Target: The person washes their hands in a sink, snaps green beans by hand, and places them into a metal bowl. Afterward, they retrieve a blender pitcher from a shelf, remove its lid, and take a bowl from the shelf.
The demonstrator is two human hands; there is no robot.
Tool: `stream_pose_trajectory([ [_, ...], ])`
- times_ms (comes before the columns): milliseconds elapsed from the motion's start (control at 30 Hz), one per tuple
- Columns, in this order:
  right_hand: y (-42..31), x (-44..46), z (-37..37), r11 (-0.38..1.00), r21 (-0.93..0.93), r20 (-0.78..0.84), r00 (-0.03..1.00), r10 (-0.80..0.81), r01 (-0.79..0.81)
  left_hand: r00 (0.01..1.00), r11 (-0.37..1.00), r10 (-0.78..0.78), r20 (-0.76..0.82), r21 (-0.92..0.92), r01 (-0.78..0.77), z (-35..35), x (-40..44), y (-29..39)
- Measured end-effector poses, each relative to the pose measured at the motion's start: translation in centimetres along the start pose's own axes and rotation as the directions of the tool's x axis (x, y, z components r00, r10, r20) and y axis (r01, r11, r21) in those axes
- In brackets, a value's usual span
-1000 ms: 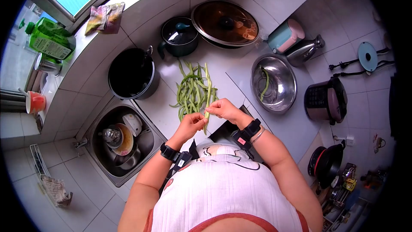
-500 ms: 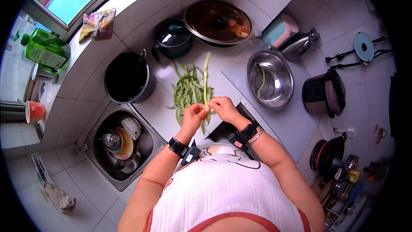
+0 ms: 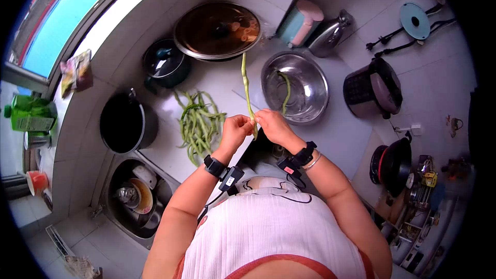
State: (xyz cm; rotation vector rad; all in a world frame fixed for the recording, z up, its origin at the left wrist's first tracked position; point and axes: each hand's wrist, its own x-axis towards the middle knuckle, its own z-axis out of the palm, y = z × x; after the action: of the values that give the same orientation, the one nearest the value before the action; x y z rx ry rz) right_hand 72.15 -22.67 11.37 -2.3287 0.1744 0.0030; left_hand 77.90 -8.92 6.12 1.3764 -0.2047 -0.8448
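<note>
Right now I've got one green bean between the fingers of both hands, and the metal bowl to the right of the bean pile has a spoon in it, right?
Not a spoon: the head view shows a green bean in the metal bowl. The rest holds.

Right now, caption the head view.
Left hand and right hand hold a long green bean near a round metal bowl.

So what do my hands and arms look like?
Left hand and right hand are bare, with black wrist straps and boxy black modules, labelled white left and red right. The left trails a black cable. A silver bangle circles the right arm.
</note>
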Motion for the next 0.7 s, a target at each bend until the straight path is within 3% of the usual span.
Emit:
stream_pose_trajectory([
  [33, 0.4, -0.2, -1.0, 1.000, -0.005, -0.008, 1.000, 0.002, -0.002, 1.000, 1.000, 0.005, 0.009, 0.001, -0.005, 1.0, 0.8, 0.1],
  [133, 2.3, -0.1, -3.7, 0.978, -0.198, -0.019, 0.998, 0.055, -0.058, 0.995, 0.959, 0.095, -0.005, 0.269, -0.090, 4.6, 2.8, 1.6],
  [300, 6.4, -0.7, -6.5, 0.963, -0.203, -0.124, 0.980, 0.154, -0.177, 0.998, 0.952, 0.018, 0.061, 0.303, -0.036, 9.3, 6.7, 2.0],
  [567, 12.8, -0.9, -8.9, 0.981, 0.030, -0.245, 0.950, 0.193, -0.192, 0.989, 0.925, 0.010, 0.148, 0.374, -0.065, 13.3, 10.4, 1.6],
  [633, 14.2, -0.9, -9.0, 0.983, 0.070, -0.271, 0.945, 0.181, -0.168, 0.986, 0.960, 0.027, 0.163, 0.272, -0.071, 13.6, 11.2, 0.8],
  [700, 15.6, -0.8, -9.2, 0.935, 0.329, -0.219, 0.952, 0.215, -0.135, 0.987, 0.978, -0.010, 0.158, 0.208, -0.023, 13.8, 11.6, 0.7],
])
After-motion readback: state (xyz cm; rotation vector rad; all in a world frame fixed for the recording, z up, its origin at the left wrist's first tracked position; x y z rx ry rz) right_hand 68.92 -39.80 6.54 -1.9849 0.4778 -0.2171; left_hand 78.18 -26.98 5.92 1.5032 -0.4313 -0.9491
